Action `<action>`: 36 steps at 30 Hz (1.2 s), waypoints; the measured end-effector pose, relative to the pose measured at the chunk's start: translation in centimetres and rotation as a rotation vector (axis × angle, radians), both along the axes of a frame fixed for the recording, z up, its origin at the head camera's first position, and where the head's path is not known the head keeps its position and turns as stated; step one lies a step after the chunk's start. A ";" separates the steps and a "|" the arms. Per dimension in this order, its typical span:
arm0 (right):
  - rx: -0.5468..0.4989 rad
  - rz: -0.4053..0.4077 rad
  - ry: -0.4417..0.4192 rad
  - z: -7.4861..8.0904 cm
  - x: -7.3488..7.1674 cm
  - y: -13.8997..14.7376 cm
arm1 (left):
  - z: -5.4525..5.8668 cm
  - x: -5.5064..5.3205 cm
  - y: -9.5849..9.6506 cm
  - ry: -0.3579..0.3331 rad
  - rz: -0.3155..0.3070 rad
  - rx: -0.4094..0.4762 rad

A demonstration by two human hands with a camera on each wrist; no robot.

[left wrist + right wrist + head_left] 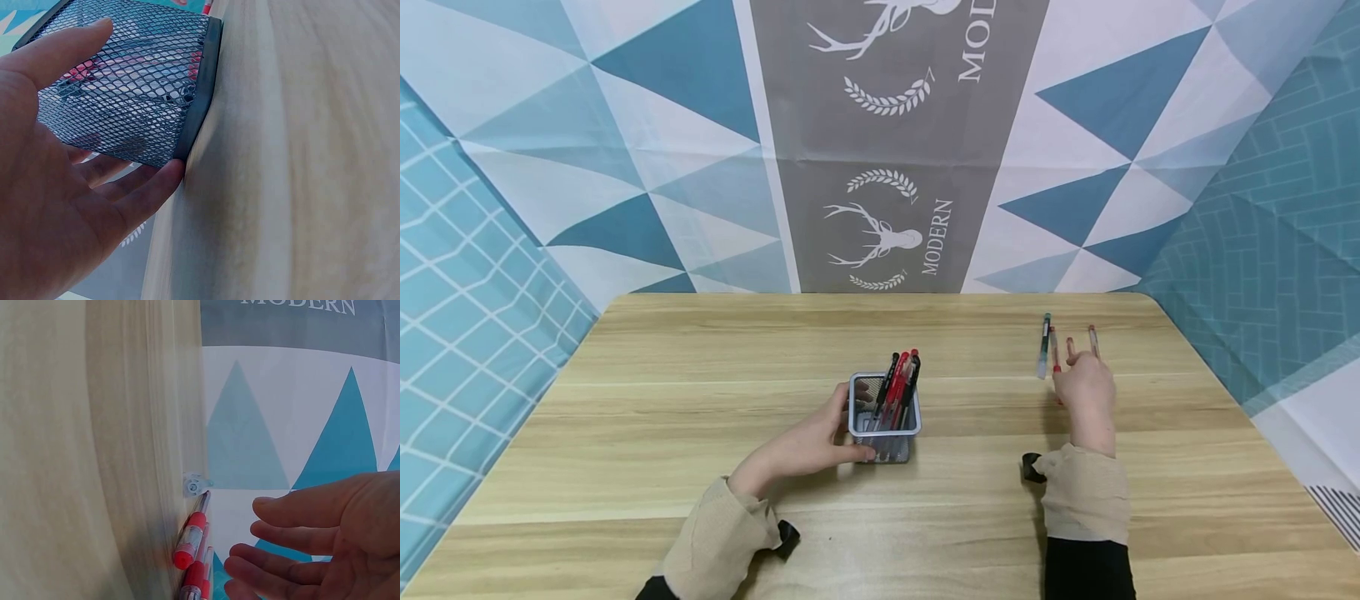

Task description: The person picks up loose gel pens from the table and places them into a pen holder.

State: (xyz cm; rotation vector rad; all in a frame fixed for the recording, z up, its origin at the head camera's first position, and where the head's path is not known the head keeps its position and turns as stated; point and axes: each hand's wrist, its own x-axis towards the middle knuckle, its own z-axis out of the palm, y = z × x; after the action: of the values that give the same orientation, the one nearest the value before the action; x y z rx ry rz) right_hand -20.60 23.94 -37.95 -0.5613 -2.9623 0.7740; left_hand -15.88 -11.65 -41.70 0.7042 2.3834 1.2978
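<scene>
My left hand [805, 450] holds a square mesh pen holder [892, 450], thumb on the near side and fingers behind; in the left wrist view the fingertips reach its base edge [197, 119]. Black pens [887, 379] and red pens [898, 382] stand tilted inside it. At the right, my right hand [1085, 392] is just above several loose pens. One has a dark teal end [1045, 333]; others are red, such as a red pen [1093, 340] past the fingers. The right wrist view shows loosely extended fingers [275, 562] beside red-capped pens [187, 547], apart from them.
Both hands work over a wooden table [700, 350]. A patterned cloth backdrop [880, 150] rises behind its far edge, with blue sheets [467, 317] along the sides. Dark strap ends [787, 540] stick out at the wrists.
</scene>
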 end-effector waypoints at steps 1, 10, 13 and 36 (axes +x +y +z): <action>-0.005 -0.002 0.001 0.0 0.0 0.0 | 0.0 0.0 0.0 0.000 0.001 -0.001; -0.020 0.025 -0.082 -0.3 0.0 0.2 | 0.1 0.0 0.0 -0.006 0.006 -0.009; -0.026 0.042 -0.117 -0.4 -0.1 0.2 | 0.1 0.1 0.0 -0.009 0.006 -0.008; 0.071 0.021 -0.144 -1.1 -0.1 0.1 | 0.1 0.0 0.0 0.003 0.006 -0.011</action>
State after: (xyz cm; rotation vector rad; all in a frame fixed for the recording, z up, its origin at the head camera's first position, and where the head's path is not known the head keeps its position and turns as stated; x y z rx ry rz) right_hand -20.73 24.06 -39.07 -0.6076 -3.1167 0.6530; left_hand -15.86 -11.68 -41.57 0.6961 2.3951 1.2856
